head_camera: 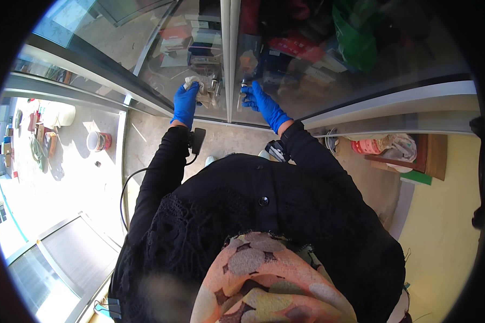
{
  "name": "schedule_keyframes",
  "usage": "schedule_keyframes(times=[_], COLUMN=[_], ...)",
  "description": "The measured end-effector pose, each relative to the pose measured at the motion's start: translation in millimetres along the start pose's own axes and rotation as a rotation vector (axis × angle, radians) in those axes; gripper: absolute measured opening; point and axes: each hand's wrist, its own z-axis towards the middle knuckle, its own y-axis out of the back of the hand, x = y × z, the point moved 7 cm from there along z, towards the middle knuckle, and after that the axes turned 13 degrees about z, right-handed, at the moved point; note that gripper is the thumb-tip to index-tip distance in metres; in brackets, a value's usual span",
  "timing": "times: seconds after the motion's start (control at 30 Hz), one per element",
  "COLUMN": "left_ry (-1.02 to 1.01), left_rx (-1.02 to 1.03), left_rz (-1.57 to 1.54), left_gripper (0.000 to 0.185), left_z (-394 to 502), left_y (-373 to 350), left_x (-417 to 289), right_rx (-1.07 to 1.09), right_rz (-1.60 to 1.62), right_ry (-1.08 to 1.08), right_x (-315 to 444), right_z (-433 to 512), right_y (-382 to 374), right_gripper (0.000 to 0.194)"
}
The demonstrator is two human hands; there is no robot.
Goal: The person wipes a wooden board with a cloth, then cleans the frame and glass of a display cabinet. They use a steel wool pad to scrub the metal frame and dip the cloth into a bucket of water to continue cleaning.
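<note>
Both hands wear blue gloves and are at a pair of framed glass doors. My left hand (186,103) grips a crumpled whitish cloth (204,93) close to the left glass pane (178,76), beside a metal door handle (214,84). On the right door, my right hand (260,101) has its fingers around another metal door handle (243,89). The upright metal door frame (229,60) runs between the two hands. Behind the glass, a green plastic bag (357,38), red items and several boxes show dimly, mixed with reflections.
On the left, beyond a metal frame, a bucket (99,141) stands on sunlit floor near a green hose (36,150). At right, a wooden cabinet (433,155) holds bags against a yellow wall (440,226). A black cable (125,185) hangs by the left arm.
</note>
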Motion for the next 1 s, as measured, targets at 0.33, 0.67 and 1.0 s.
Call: schedule_keyframes(times=[0.33, 0.67, 1.0], left_ry=[-0.274, -1.004, -0.402], left_rx=[0.011, -0.042, 0.144], left_rz=[0.434, 1.062, 0.724], left_gripper=[0.031, 0.027, 0.021], left_z=[1.8, -95.0, -44.8], left_y=[-16.2, -77.0, -111.0], left_x=[-16.0, -106.0, -56.6], right_rx=[0.009, 0.021, -0.031], right_rz=[-0.022, 0.05, -0.03], right_ry=[-0.031, -0.022, 0.072], right_x=[-3.5, -5.8, -21.7], right_z=[0.5, 0.6, 21.4], right_y=[2.7, 2.2, 16.4], right_gripper=[0.065, 0.063, 0.069])
